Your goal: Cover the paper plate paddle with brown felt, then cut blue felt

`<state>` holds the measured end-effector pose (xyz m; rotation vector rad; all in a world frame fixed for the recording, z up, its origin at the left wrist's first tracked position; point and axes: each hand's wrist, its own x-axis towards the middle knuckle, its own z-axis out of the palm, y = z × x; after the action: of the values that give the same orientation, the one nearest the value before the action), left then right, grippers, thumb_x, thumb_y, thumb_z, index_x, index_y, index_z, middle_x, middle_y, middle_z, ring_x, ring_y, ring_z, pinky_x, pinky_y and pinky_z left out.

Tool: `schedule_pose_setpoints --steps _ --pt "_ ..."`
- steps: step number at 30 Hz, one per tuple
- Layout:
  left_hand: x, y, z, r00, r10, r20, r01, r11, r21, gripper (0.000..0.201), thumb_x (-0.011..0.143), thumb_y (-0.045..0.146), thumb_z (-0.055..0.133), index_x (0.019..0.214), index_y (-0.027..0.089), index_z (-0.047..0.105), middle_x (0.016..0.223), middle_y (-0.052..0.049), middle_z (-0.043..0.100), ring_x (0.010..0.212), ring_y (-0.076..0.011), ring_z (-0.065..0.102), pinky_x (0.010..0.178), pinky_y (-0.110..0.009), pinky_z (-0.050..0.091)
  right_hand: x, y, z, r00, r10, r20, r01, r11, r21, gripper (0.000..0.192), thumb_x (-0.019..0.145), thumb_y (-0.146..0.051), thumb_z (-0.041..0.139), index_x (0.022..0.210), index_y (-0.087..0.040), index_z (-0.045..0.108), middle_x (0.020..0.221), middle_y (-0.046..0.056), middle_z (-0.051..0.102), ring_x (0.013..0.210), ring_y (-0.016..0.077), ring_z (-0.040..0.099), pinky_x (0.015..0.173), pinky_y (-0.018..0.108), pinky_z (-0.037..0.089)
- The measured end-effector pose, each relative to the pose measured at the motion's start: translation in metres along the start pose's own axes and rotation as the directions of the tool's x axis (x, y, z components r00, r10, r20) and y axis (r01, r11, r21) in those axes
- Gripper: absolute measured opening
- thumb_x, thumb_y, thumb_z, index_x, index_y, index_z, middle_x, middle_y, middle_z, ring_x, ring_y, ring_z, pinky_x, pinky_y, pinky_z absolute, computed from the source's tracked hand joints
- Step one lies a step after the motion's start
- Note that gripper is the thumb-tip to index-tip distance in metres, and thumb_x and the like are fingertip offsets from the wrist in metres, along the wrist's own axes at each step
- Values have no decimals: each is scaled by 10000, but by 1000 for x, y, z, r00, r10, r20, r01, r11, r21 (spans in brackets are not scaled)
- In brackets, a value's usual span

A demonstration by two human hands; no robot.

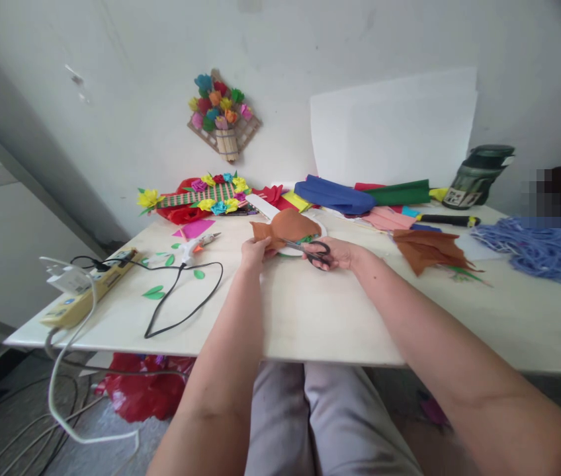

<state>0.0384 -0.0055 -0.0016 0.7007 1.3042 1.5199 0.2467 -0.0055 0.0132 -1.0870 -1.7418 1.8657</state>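
My left hand (257,251) pinches the left edge of a piece of brown crepe paper (296,227), which covers part of a white, paddle-like shape with a long handle (260,206). In my right hand (337,252) is a pair of scissors (317,251) with black handles, the blades pointing left at the brown paper's lower edge. Whether the blades are parted I cannot tell. A bit of green paper (309,239) shows just above the scissors.
A glue gun (196,248) with its black cord lies left, near green paper leaves (154,292) and a power strip (89,291). Rolled coloured paper (335,194), a tilted bottle (479,177), brown paper scraps (429,248) and blue shredded strands (548,248) lie behind and right. Another person's head shows far right.
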Motion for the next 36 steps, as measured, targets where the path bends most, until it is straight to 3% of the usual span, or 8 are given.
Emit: schedule_pose_setpoints --steps 11,18,22,29,36 --pt "2 0 3 996 -20 -82 22 1000 22 144 673 40 656 794 80 589 716 -76 645 570 -161 637 576 -302 566 4 1 3 1000 -22 19 21 997 74 426 814 -534 554 828 -109 582 490 -14 517 331 46 423 256 128 168" --pt "2 0 2 997 -19 -78 21 999 25 154 668 44 663 808 71 604 712 -80 641 558 -157 630 594 -309 573 -2 -8 13 993 -71 -93 86 982 166 322 778 -394 672 711 -103 553 455 -45 474 331 2 337 306 101 259" --pt "1 1 3 997 -38 -74 41 998 43 148 686 44 655 821 74 603 720 -78 643 551 -148 624 589 -296 569 -1 -6 13 994 -57 -94 71 985 158 312 816 -383 633 722 -92 567 435 -45 463 328 8 346 302 102 263" --pt "4 0 5 992 -58 -110 65 996 60 222 665 55 696 866 76 605 676 -50 626 535 -145 619 593 -289 564 3 -3 12 1000 -12 -17 14 994 111 407 835 -510 546 810 -105 576 471 -10 516 330 51 428 243 130 151" --pt "3 1 4 994 -60 -93 67 995 77 182 685 53 675 855 83 616 673 -57 630 545 -152 620 596 -293 556 -2 -11 17 989 -36 -145 54 991 120 361 760 -424 682 683 -82 591 409 -54 448 310 -3 322 286 100 232"
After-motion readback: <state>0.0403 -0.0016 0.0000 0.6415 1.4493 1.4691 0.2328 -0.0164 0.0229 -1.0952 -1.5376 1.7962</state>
